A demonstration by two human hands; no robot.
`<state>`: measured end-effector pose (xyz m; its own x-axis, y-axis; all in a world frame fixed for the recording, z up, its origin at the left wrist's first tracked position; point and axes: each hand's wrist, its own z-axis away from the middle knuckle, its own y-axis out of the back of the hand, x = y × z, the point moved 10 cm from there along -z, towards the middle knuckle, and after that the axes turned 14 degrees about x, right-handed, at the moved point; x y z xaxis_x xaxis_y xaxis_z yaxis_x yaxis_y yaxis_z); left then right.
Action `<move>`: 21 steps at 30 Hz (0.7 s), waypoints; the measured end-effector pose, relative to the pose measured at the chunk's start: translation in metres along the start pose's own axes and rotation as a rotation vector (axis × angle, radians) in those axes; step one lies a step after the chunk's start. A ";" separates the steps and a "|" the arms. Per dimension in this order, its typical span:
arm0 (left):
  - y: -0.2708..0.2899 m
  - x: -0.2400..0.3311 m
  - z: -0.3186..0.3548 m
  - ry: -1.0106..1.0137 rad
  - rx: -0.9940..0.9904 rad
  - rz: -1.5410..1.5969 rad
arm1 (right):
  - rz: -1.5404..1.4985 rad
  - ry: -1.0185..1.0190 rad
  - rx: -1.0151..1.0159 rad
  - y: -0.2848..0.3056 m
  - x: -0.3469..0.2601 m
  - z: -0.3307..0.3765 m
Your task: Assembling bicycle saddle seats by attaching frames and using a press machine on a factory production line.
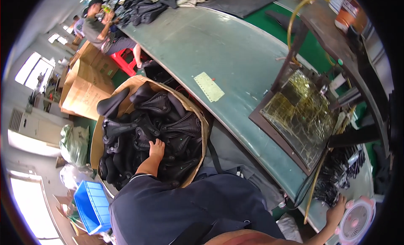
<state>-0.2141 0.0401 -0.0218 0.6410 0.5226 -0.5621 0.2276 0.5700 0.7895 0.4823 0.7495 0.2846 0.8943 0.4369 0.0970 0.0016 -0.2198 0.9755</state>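
Note:
My left hand (157, 149) reaches down into a large open cardboard box (205, 137) full of black bicycle saddles (145, 133). Its fingers curl over the edge of one saddle near the middle of the heap, most of which lies with undersides up. Far to the right, my right hand (335, 211) rests at the near end of the workbench, fingers stretched out beside a pile of small black parts (336, 175). What these parts are exactly is too small to tell. A pink and white fan (357, 222) stands just right of that hand.
The long green workbench (185, 38) carries a pale paper sheet (208, 87) and a metal-framed press-like fixture (299, 118). A blue crate (90, 205) and more cardboard boxes (86, 91) stand left. Beyond, a person (101, 28) sits on a red stool (124, 61).

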 end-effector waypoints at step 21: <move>0.310 -0.041 -0.103 -0.380 -0.187 1.188 | -0.152 0.050 0.117 0.051 -0.024 0.016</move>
<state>-0.2452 0.2610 0.2206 0.5556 0.5759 0.5997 -0.7196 -0.0283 0.6938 0.4682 0.7139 0.3287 0.8564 0.5150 -0.0368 0.1893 -0.2470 0.9504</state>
